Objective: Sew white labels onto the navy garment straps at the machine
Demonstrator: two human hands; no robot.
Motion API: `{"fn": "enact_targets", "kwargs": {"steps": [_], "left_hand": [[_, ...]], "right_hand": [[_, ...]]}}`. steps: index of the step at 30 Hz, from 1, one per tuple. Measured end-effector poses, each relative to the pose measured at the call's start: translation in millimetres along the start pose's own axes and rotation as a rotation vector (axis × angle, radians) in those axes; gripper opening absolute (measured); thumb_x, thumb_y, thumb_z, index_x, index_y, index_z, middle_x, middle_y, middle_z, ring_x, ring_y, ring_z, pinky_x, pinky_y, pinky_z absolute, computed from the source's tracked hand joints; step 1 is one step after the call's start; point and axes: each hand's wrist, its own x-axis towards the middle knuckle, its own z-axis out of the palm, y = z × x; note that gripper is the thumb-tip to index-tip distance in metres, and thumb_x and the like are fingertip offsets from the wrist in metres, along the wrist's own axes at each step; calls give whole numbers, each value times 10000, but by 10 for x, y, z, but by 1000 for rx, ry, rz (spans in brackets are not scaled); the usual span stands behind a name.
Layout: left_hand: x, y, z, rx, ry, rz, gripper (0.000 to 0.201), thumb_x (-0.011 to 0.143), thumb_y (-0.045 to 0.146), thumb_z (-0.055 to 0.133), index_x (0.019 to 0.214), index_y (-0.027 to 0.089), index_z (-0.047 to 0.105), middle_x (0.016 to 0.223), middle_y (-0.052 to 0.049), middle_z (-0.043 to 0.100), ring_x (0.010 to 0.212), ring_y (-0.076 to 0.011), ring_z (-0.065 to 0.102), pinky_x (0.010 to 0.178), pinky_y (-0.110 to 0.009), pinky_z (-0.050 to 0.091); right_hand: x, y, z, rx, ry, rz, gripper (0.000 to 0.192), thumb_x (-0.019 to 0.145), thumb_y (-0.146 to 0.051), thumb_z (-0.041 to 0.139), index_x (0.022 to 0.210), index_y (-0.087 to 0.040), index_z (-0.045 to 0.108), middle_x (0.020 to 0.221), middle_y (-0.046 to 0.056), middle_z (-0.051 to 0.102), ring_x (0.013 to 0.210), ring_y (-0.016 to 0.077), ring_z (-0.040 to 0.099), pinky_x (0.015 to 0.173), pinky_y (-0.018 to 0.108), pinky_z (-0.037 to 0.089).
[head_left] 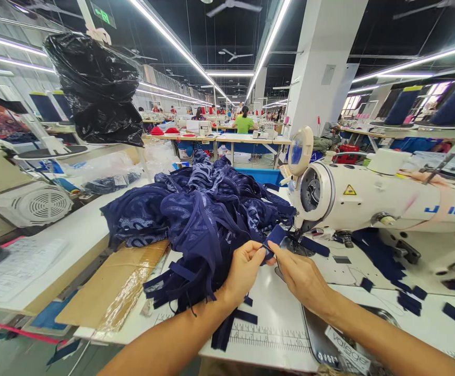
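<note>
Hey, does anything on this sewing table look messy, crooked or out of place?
Yes. Small navy fabric scraps lie scattered on the white table right of the sewing machine needle. The navy garment pile spills straps over a cardboard sheet overhanging the table edge. Both hands pinch a navy strap piece.

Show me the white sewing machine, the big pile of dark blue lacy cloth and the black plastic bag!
white sewing machine [372, 201], head view, on its long arm.
big pile of dark blue lacy cloth [200, 209], head view, mid-heap.
black plastic bag [98, 89], head view, on its crinkled middle.
</note>
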Motion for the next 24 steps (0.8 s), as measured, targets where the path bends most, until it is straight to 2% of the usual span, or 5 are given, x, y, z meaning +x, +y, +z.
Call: {"fn": "enact_targets", "kwargs": {"steps": [6, 9, 17, 21, 24], "left_hand": [[32, -54, -44, 132, -109, 25, 186, 683, 320, 616, 633, 143, 590, 573, -7, 591, 567, -130, 561, 583, -220, 439], [49, -49, -70, 196, -106, 35, 163, 691, 296, 601, 629, 146, 595, 553, -7, 589, 543, -130, 555, 546, -210, 424], [46, -98, -59, 201, -197, -16, 110, 647, 249, 623, 652, 140, 631, 603, -18, 613, 564, -147, 576, 574, -230, 440], [59, -145, -72, 337, -170, 78, 142, 682, 263, 592, 605, 148, 625, 582, -12, 590, 566, -149, 558, 565, -230, 438], [76, -155, -95, 513, -81, 172, 161, 716, 247, 548, 604, 153, 615, 574, -12, 591, 567, -146, 554, 554, -220, 419]], "right_hand": [[87, -103, -130, 631, -99, 501, 314, 845, -328, 388, 999, -125, 572, 438, -77, 333, 365, 65, 298, 347, 187, 268], [88, -90, -270, 704, -43, 608, 345, 834, -406, 403, 923, -132, 592, 456, -76, 282, 385, 68, 257, 356, 197, 229], [44, 52, -454, 226, -90, 447, 311, 850, -337, 389, 578, -191, 432, 479, -58, 323, 439, 81, 299, 432, 213, 269], [119, -77, -467, 293, -41, 417, 355, 867, -330, 360, 544, -192, 411, 498, -35, 388, 466, 93, 374, 463, 220, 313], [193, -210, -494, 545, -22, 404, 402, 881, -372, 317, 550, -189, 451, 580, 18, 492, 576, 123, 479, 543, 245, 379]]}}
